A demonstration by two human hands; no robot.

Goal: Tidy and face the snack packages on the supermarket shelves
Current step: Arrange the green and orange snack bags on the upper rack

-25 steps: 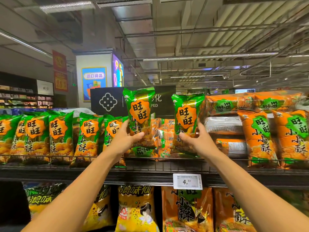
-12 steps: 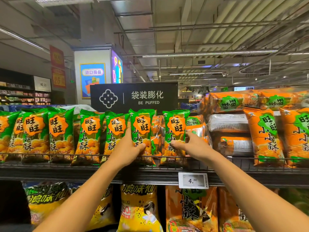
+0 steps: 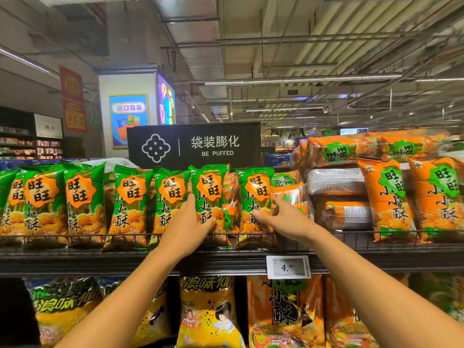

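A row of green snack bags stands upright on the top shelf point(image 3: 75, 259) behind a low wire rail. My left hand point(image 3: 190, 222) grips one green bag point(image 3: 209, 192) near the middle of the row, thumb across its front. My right hand point(image 3: 283, 217) holds the neighbouring green bag point(image 3: 256, 192) at its right edge, thumb on its front. Both bags stand on the shelf, facing forward. An orange bag point(image 3: 231, 197) is wedged between them. Orange bags point(image 3: 386, 202) stand and lie stacked to the right.
A black sign point(image 3: 194, 145) reading BE PUFFED rises behind the row. A price tag point(image 3: 288, 267) showing 4.20 hangs on the shelf edge. Yellow bags point(image 3: 208, 312) and large orange bags point(image 3: 283, 312) fill the shelf below. More aisles lie at the far left.
Both hands brought the two green bags down from raised positions and set them upright in the row. My view has shifted slightly closer.
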